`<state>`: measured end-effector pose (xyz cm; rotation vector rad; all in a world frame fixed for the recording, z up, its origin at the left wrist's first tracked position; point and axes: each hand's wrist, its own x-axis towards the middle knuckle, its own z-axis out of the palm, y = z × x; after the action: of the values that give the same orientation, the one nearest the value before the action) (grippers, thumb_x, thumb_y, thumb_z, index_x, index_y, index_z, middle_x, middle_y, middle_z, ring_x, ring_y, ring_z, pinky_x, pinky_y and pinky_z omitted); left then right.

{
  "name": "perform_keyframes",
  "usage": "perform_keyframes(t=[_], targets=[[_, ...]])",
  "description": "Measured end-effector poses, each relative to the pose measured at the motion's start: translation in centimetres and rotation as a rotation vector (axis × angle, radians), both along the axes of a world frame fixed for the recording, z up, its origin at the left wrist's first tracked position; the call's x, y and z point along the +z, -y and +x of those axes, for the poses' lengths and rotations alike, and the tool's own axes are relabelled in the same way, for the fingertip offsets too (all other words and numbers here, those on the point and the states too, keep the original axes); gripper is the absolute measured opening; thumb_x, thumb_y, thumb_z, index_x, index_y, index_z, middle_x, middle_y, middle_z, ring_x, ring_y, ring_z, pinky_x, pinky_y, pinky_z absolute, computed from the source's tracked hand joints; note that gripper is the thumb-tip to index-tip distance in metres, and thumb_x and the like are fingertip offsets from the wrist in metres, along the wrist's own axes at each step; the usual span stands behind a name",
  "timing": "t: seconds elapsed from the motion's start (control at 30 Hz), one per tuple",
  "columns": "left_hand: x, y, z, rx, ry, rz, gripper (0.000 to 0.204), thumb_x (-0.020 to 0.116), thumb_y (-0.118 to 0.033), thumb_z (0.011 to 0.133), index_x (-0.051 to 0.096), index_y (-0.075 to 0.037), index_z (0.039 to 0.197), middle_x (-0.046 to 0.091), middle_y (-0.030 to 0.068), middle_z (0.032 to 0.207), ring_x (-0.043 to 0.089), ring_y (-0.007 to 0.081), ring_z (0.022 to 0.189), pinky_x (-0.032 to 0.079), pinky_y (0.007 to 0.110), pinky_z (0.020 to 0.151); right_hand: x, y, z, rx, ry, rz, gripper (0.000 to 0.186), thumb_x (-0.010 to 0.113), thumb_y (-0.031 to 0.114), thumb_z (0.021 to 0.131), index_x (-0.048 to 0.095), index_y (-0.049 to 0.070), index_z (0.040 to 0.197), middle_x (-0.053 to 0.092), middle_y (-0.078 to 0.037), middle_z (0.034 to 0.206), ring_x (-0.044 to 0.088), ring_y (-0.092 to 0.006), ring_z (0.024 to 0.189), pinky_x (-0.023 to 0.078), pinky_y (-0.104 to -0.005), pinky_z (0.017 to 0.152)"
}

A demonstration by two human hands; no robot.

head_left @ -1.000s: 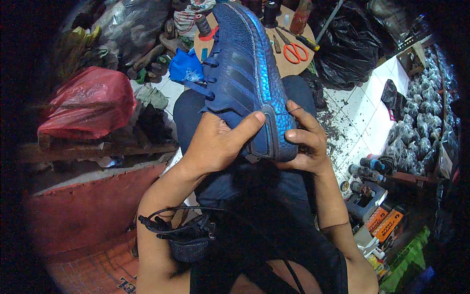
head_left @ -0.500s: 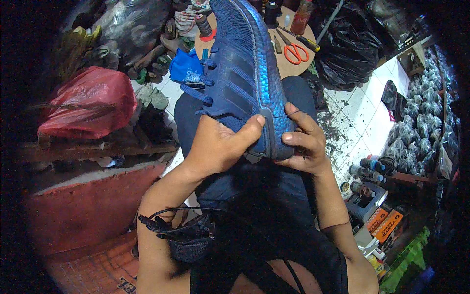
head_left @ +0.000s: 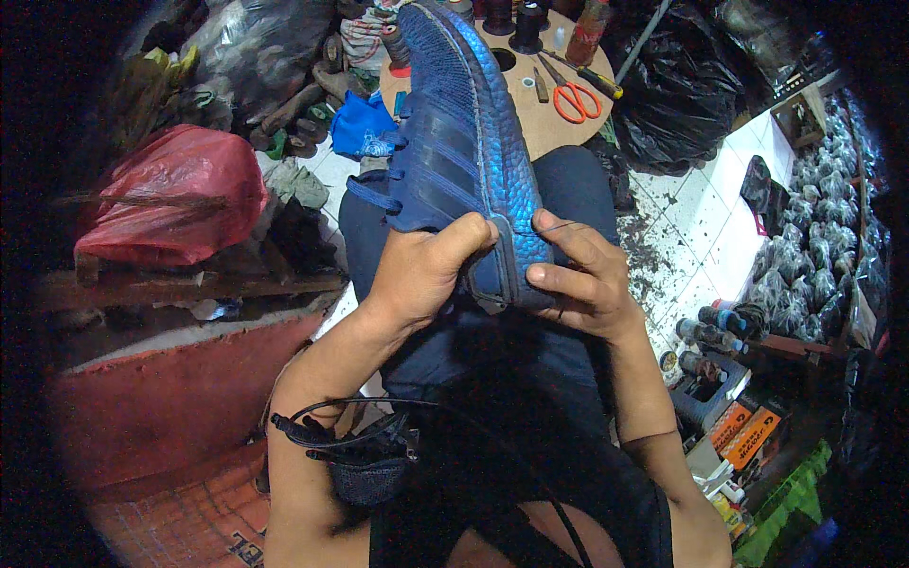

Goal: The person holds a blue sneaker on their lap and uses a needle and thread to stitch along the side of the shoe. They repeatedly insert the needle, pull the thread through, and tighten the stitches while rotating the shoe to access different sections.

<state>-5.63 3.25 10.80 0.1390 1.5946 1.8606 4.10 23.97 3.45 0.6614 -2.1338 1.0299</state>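
Round tan tabletop (head_left: 542,134) with orange-handled scissors (head_left: 573,93), dark thread spools (head_left: 527,32) and a reddish bottle (head_left: 588,34).

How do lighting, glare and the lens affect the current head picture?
Head view: black surround swallows the corners; head view: both the left hand and right hand are well lit, the shoe's blue midsole has a shiny sheen, and the white floor tiles look bright; head view: the dark clothing between the forearms loses detail in shadow.

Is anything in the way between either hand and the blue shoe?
Nothing visible: the left hand holds the blue shoe near its heel, and the right hand touches its sole. Only a thin dark strand lies by the right index fingertip.
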Motion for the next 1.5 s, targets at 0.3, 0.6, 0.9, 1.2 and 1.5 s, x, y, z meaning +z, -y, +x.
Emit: perform_keyframes(t=[0.3, 0.6, 0.9, 1.2, 1.5], targets=[[-0.8, -0.2, 0.0, 0.037, 0.047, 0.063, 0.020, 0.067, -0.004, 0.090, 0.070, 0.001, 0.110, 0.071, 0.0031, 0.098, 0.068, 0.0134, 0.084, 0.057, 0.032, 0.078, -0.1, 0.3, 0.2, -0.003, 0.036, -0.011, 0.052, 0.083, 0.031, 0.078, 0.071, 0.020, 0.127, 0.063, -0.017, 0.145, 0.068, -0.0390, 0.124, 0.060, -0.0461, 0.099], [-0.7, -0.1, -0.2, 0.003, 0.055, 0.054, 0.030, 0.071, -0.007, 0.091, 0.067, 0.002, 0.119, 0.072, 0.0070, 0.107, 0.069, 0.0158, 0.095, 0.057, 0.035, 0.088, -0.1, 0.1, 0.4, -0.019, 0.094, -0.050, 0.054, 0.086, 0.030, 0.075, 0.071, 0.020, 0.127, 0.063, -0.017, 0.146, 0.069, -0.0384, 0.122, 0.060, -0.0448, 0.098], [-1.0, 0.3, -0.1, -0.143, -0.253, 0.087, 0.056, 0.080, -0.008, 0.092, 0.054, 0.002, 0.141, 0.067, 0.0116, 0.130, 0.065, 0.0211, 0.118, 0.051, 0.039, 0.106, -0.3, -0.2, 0.8, -0.065, 0.092, -0.026, 0.063, 0.090, 0.023, 0.067, 0.070, 0.021, 0.127, 0.062, -0.016, 0.149, 0.071, -0.0368, 0.117, 0.061, -0.0428, 0.095], [-1.6, 0.8, -0.6, -0.172, -0.232, 0.156, 0.062, 0.081, -0.002, 0.091, 0.050, 0.002, 0.145, 0.065, 0.0128, 0.135, 0.063, 0.0218, 0.123, 0.049, 0.040, 0.110, 0.2, -0.3, 0.9, -0.008, 0.173, -0.197, 0.085, 0.101, 0.029, 0.059, 0.065, 0.015, 0.134, 0.059, -0.020, 0.150, 0.066, -0.0384, 0.126, 0.055, -0.0438, 0.103], [-1.7, 0.8, -0.5, -0.160, -0.157, 0.159, 0.071, 0.085, -0.006, 0.087, 0.049, 0.000, 0.149, 0.065, 0.0114, 0.136, 0.064, 0.0239, 0.124, 0.049, 0.042, 0.110, 0.2, 1.3, 1.2, -0.055, 0.422, -0.653, 0.100, 0.103, 0.039, 0.061, 0.056, 0.003, 0.143, 0.051, -0.022, 0.155, 0.054, -0.0318, 0.139, 0.046, -0.0433, 0.113]])
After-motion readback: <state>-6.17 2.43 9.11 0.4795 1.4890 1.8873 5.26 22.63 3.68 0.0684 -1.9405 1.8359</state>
